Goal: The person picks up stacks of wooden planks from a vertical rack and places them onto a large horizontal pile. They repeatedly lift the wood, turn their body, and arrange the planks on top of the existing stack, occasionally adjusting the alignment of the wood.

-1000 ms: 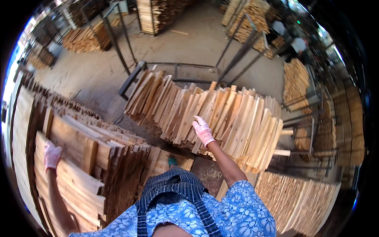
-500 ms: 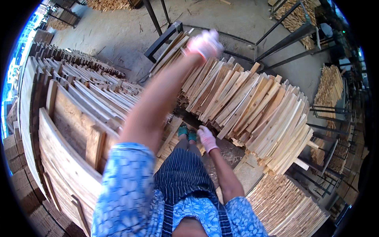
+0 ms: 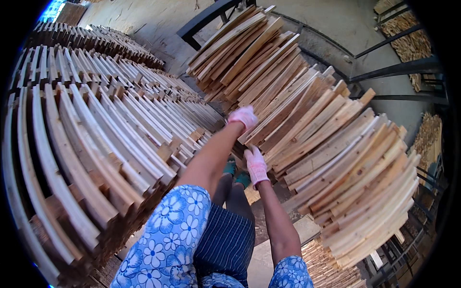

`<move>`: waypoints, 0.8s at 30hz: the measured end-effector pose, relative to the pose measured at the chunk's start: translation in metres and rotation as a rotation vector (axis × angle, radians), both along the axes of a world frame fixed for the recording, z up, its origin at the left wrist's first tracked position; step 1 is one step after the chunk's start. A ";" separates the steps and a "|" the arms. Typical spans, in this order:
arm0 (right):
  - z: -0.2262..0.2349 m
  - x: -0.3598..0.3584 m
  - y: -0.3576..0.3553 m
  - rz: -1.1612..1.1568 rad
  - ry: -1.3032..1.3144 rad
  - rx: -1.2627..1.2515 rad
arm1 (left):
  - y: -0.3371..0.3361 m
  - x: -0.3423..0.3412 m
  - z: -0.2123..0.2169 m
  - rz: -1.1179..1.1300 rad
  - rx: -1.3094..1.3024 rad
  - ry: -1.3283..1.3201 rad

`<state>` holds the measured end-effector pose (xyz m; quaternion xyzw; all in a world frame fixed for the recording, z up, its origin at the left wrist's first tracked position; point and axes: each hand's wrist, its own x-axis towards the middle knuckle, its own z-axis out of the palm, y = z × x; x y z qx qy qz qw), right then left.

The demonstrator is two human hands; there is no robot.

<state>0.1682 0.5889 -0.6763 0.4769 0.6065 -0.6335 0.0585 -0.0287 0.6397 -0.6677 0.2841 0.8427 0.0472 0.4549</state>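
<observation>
A long row of wooden slats (image 3: 288,115) stands packed on edge, running from the upper middle to the lower right. My left hand (image 3: 243,118), in a pink-and-white glove, is at the near ends of these slats. Its fingers are curled, and what they hold, if anything, is hidden. Just below it, my right hand (image 3: 256,165), gloved alike, is held beside the slat ends. Its fingers reach forward with the thumb apart, and no slat shows in it.
To the left rise stacked wooden boards (image 3: 96,129) with gaps between them. A black metal frame (image 3: 206,24) borders the slat row on its far side. More slats (image 3: 321,261) lie at the lower right. My feet in green shoes (image 3: 242,178) stand between the stacks.
My left hand has come back from above the far end of the slats to their near ends, close to my right hand. The view has shifted, showing more of the left stack.
</observation>
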 end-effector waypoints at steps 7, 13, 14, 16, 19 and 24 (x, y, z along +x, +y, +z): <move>-0.151 -0.091 0.029 -0.126 0.214 -0.152 | -0.010 -0.179 -0.125 0.283 0.033 0.728; -0.179 -0.160 0.087 -0.127 0.327 -0.107 | -0.047 -0.267 -0.149 0.733 0.236 0.707; -0.187 -0.173 0.097 -0.120 0.363 -0.080 | -0.050 -0.278 -0.153 0.749 0.243 0.695; -0.178 -0.215 0.106 -0.017 0.409 -0.160 | -0.099 -0.334 -0.178 0.850 0.324 0.660; -0.177 -0.250 0.133 -0.161 0.481 -0.152 | -0.079 -0.339 -0.195 0.891 0.447 0.484; -0.226 -0.295 0.175 0.024 0.007 0.222 | -0.066 -0.379 -0.230 1.024 0.549 0.325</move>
